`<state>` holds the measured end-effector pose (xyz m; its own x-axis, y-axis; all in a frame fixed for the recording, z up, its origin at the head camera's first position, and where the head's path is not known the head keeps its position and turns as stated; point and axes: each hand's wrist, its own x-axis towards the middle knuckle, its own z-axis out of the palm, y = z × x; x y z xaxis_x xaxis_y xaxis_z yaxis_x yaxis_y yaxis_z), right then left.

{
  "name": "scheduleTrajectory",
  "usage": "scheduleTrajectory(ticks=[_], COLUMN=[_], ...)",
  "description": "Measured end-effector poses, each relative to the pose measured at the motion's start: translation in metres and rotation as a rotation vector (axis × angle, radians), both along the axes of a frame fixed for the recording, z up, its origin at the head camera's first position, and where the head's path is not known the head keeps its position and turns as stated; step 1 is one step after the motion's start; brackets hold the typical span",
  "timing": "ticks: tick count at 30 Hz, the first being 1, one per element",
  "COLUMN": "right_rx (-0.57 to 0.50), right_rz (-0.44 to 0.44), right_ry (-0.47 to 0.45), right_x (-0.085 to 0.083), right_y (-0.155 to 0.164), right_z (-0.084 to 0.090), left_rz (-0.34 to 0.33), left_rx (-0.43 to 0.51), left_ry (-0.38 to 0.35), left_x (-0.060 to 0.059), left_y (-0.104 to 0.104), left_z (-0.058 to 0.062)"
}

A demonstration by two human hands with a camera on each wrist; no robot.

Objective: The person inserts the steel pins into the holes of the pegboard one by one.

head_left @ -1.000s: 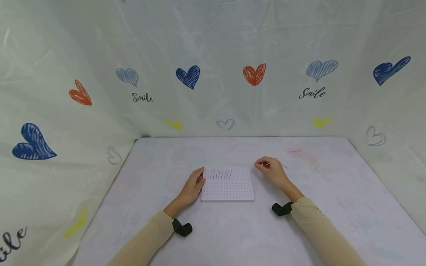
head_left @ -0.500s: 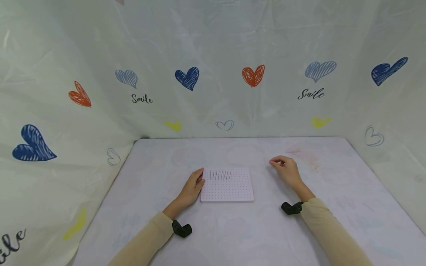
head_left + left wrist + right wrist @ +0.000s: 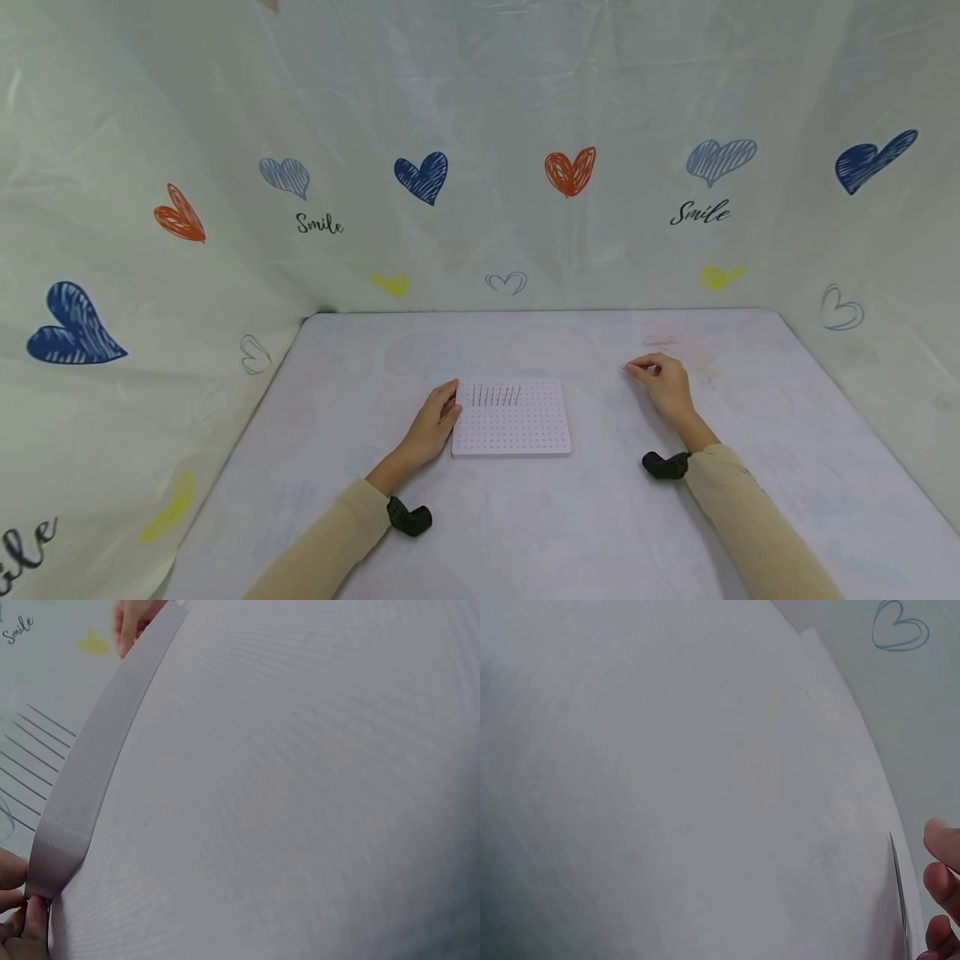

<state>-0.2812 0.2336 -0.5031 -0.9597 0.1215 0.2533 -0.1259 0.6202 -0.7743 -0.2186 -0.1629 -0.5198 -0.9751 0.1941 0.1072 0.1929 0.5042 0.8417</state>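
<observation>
A flat white pegboard (image 3: 517,429) full of small holes lies mid-table, with several thin metal pins (image 3: 495,395) standing in a row near its far left. My left hand (image 3: 431,423) holds the board's left edge; in the left wrist view its fingertips are at a corner of the board (image 3: 97,761). To the right of the board, my right hand (image 3: 667,387) is above the table, thumb and index finger together around a thin metal pin whose end pokes out at the left. The right wrist view shows a long pointed pin (image 3: 898,881) beside the curled fingers.
The white table (image 3: 480,525) ends at a back wall hung with a white sheet (image 3: 495,100) printed with hearts and "Smile". Faint reddish marks (image 3: 697,354) lie on the table beyond the right hand. A dark wrist camera (image 3: 666,466) sits on each wrist.
My right hand has moved right, away from the pegboard. The thin pins seen behind it a second ago no longer show there; a pin end now shows ahead of its fingertips. The left hand stays put.
</observation>
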Motion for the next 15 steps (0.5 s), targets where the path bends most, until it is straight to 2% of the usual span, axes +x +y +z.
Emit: scheduleTrajectory(ticks=[6, 15], right_rx=[0.011, 0.057], right_rz=[-0.012, -0.015], right_ry=[-0.02, 0.009], right_x=[-0.005, -0.007], right_y=[0.007, 0.012], right_z=[-0.009, -0.014], left_rz=[0.001, 0.003], left_rx=[0.004, -0.009], left_ry=[0.003, 0.004], left_x=[0.0, -0.001], left_y=[0.0, 0.0], left_z=[-0.002, -0.004])
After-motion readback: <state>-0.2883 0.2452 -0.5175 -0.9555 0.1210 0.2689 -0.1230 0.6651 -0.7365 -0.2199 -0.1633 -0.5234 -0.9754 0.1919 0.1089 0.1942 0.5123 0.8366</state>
